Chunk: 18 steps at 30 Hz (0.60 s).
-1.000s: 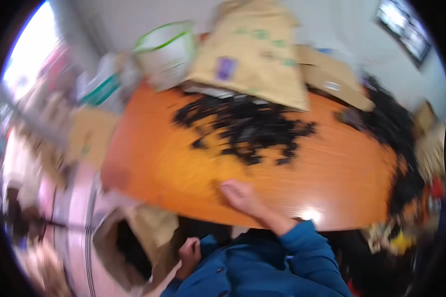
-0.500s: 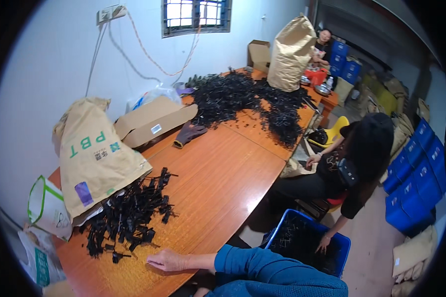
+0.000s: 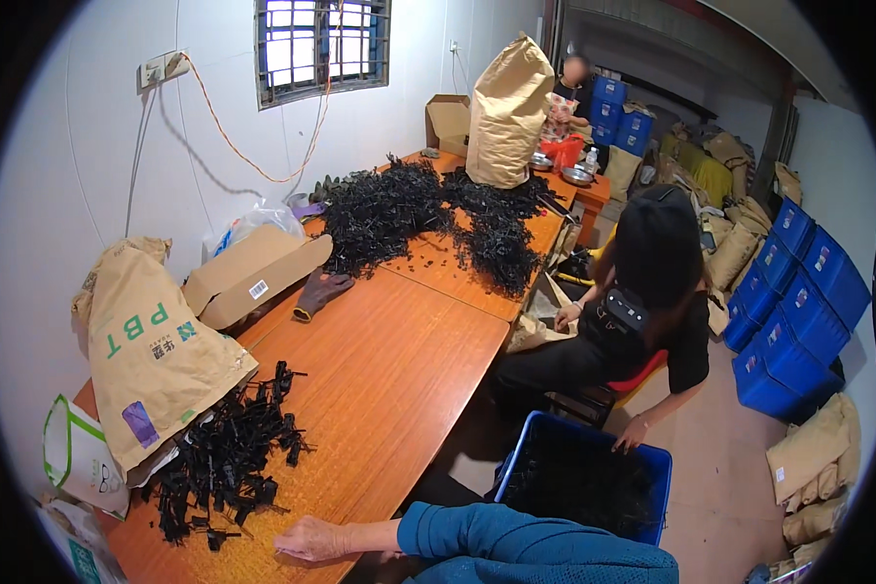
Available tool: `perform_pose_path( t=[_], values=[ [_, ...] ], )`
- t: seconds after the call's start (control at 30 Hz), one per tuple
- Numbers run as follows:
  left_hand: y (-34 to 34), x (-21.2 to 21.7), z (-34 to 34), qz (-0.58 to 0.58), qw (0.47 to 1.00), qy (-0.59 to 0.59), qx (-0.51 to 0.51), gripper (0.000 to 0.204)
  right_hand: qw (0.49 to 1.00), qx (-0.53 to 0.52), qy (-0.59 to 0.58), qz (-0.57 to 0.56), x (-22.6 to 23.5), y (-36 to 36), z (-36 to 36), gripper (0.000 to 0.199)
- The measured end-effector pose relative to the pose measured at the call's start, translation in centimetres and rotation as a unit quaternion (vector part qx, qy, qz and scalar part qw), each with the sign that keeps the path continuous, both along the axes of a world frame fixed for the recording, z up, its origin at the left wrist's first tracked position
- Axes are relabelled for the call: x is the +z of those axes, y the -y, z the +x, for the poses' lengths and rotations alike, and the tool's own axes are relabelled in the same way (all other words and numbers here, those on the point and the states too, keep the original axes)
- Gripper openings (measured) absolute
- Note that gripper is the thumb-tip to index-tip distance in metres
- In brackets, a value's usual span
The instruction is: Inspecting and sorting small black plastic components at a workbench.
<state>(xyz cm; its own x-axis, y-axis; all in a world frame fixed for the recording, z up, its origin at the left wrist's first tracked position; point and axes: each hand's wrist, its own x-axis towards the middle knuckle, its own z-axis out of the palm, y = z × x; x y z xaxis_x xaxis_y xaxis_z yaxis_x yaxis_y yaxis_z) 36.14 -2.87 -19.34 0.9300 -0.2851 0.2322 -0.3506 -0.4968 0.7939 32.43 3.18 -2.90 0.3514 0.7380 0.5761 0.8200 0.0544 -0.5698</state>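
Note:
My right hand (image 3: 309, 538) lies low over the near part of the wooden table (image 3: 370, 389), its fingers curled together. What they hold, if anything, is hidden. A blue sleeve covers the forearm, which reaches in from the lower right. Just beyond the fingertips spreads a loose heap of black plastic parts (image 3: 226, 450), with one small piece (image 3: 216, 537) near its front. Behind the heap leans a large brown paper sack (image 3: 161, 341), its lower end against the parts. My left hand does not show.
A blue bin (image 3: 584, 477) of black parts stands right of the table, beside a seated co-worker (image 3: 642, 282). Bigger black heaps (image 3: 389, 214), a tall sack (image 3: 509, 112), a cardboard box (image 3: 258, 277) and a dark glove (image 3: 321, 295) occupy the table. Blue crates (image 3: 798, 302) are stacked at right.
My view has swung right, so the scene sits further left. The co-worker's hand has risen from inside the blue bin to its rim. My right hand stays beside the near heap.

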Motion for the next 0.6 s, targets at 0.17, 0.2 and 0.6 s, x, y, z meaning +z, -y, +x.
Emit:
perform_pose_path(
  t=[0.17, 0.2, 0.6],
  values=[
    [1.0, 0.9, 3.1, 0.018, 1.000, 0.023, -0.010, 0.032, 0.998, 0.013, -0.024, 0.052, 0.0, -0.3, -0.3, 0.015],
    [1.1, 1.0, 3.6, 0.022, 0.999, 0.026, -0.013, 0.032, 0.998, 0.014, -0.022, 0.052, -0.1, -0.4, -0.4, 0.015],
    [3.0, 1.6, 6.0, 0.063, 0.995, 0.037, -0.069, 0.032, 0.998, 0.029, -0.041, 0.037, -0.3, -0.6, 0.1, 0.017]
  ],
)
